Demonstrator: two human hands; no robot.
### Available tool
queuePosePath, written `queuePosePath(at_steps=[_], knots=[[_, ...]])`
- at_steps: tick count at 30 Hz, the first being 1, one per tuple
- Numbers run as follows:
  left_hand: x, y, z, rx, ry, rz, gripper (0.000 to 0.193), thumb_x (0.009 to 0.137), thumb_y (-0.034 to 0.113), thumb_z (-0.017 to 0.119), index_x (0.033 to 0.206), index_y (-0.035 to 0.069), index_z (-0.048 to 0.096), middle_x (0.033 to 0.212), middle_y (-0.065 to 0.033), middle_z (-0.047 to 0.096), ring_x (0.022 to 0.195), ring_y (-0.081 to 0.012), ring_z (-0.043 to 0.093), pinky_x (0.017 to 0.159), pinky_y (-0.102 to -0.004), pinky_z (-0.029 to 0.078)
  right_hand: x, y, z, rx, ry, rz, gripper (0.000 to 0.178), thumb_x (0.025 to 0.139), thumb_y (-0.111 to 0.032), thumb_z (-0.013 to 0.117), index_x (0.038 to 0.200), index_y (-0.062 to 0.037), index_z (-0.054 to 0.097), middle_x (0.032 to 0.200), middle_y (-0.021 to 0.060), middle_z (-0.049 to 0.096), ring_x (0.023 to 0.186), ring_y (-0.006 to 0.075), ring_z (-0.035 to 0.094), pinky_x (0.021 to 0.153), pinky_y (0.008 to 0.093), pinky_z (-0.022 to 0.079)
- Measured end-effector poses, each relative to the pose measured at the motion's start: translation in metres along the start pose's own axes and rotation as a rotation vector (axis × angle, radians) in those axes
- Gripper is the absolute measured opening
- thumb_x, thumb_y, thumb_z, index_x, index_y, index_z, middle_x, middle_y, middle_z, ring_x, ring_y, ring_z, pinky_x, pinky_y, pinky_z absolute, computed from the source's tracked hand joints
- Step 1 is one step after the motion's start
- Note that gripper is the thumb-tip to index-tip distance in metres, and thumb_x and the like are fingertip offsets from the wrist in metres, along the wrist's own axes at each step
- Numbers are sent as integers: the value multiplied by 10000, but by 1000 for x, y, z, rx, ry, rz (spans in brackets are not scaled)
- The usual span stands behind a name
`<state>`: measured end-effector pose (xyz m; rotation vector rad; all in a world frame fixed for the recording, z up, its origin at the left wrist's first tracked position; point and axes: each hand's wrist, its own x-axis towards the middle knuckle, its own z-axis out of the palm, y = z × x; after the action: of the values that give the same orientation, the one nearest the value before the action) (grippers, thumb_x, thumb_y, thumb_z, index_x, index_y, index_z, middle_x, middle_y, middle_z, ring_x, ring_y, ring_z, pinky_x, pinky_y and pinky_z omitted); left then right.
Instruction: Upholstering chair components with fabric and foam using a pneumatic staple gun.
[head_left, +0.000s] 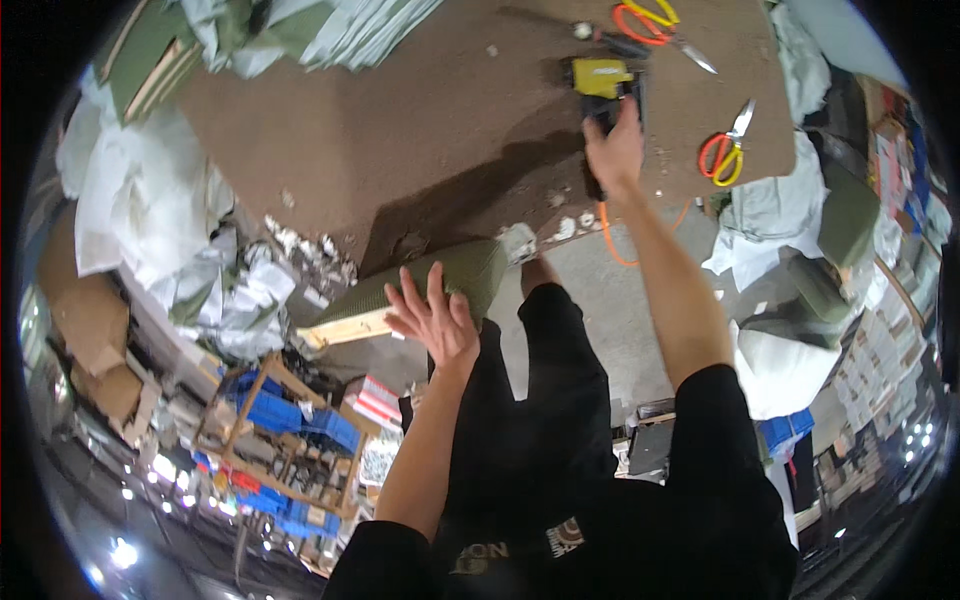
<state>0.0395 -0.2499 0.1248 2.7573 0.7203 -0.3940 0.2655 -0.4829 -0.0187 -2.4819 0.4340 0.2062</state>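
Note:
My right hand (614, 150) is closed around the dark handle of a yellow and black staple gun (600, 76) over the brown work table (330, 130). An orange hose (612, 240) hangs below the tool, past the table's near edge. Spread fingers of my left hand (437, 318) lie against a green fabric-covered padded piece (470, 272), which leans at the near edge of the table. Pale bare wood (350, 328) shows along its lower side. Part of the padded piece is hidden behind my left hand.
Two pairs of scissors with red and yellow handles, one pair (722, 155) nearer and another (660, 25) farther, lie on the table's right side. White and green fabric (150, 190) piles up at left. A wooden rack (250, 400) with blue bins stands behind at lower left.

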Motion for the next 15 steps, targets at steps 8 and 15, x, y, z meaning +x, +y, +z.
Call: queuePosePath(at_steps=[8,15], knots=[[7,-1,-1,-118,54,66,440,980,307,424,1370,104,451,1551,-187,289,1458,-459,116,1072,-697,-3,28,-2,0,-184,-251,169,854,812,-300,711,1471,-69,220,1242,237,608,1127,401,602,970,456,459],[0,-5,0,-172,96,39,385,959,321,463,1285,123,511,1528,-145,359,1459,-427,155,1090,-664,-90,-88,-53,-110,30,-818,27,404,804,-283,746,1073,1,645,960,144,684,889,221,644,789,381,500]])
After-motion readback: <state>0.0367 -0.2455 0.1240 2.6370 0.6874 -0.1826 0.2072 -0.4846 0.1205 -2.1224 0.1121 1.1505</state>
